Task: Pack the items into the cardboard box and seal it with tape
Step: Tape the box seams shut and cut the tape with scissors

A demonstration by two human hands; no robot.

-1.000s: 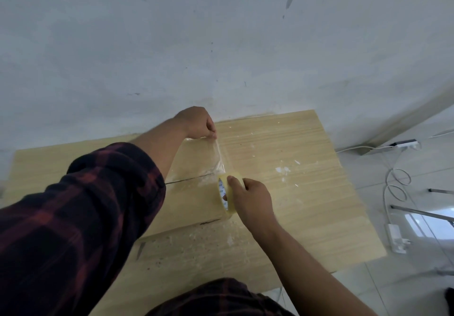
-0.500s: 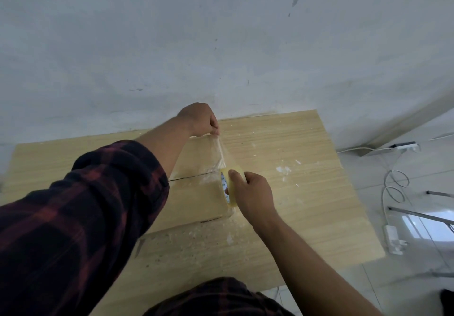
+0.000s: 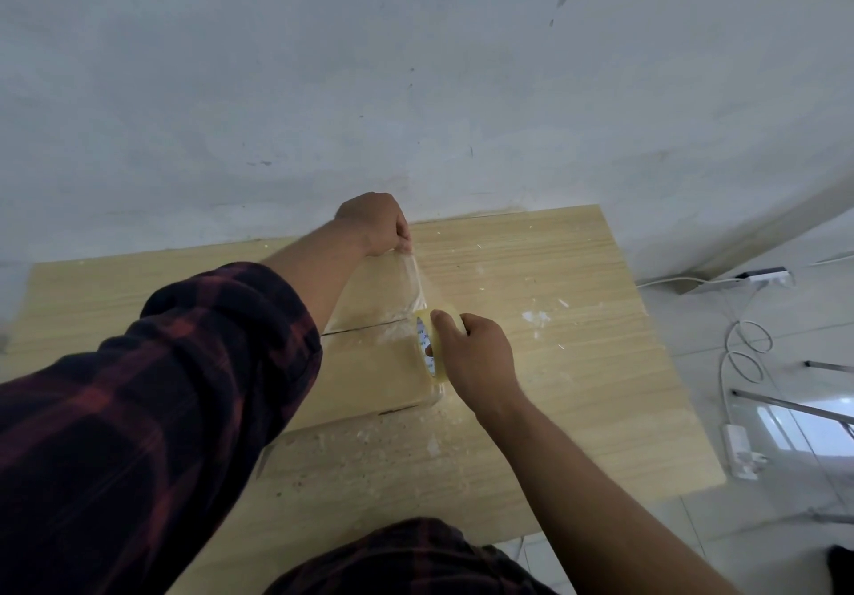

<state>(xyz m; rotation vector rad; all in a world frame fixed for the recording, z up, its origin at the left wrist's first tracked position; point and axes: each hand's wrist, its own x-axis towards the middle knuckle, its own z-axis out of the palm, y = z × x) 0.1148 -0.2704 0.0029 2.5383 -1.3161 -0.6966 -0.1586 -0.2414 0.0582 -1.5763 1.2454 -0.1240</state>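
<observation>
A closed cardboard box (image 3: 369, 377) lies on the wooden table (image 3: 577, 363), its two top flaps meeting at a dark seam. My right hand (image 3: 476, 358) grips a roll of clear tape (image 3: 432, 345) standing on edge at the box's right end. A clear strip of tape (image 3: 413, 284) stretches from the roll up and away to my left hand (image 3: 376, 224), which pinches its free end above the box's far side. My left forearm and plaid sleeve hide the box's left part.
A grey wall rises right behind the table. White flecks and scuffs mark the tabletop. On the tiled floor at the right lie a power strip (image 3: 767, 276), a looped white cable (image 3: 744, 354) and a white adapter (image 3: 741, 449).
My left hand has drawn the tape end farther away from the roll, lengthening the strip. My right hand and the roll have shifted slightly toward the box's far side.
</observation>
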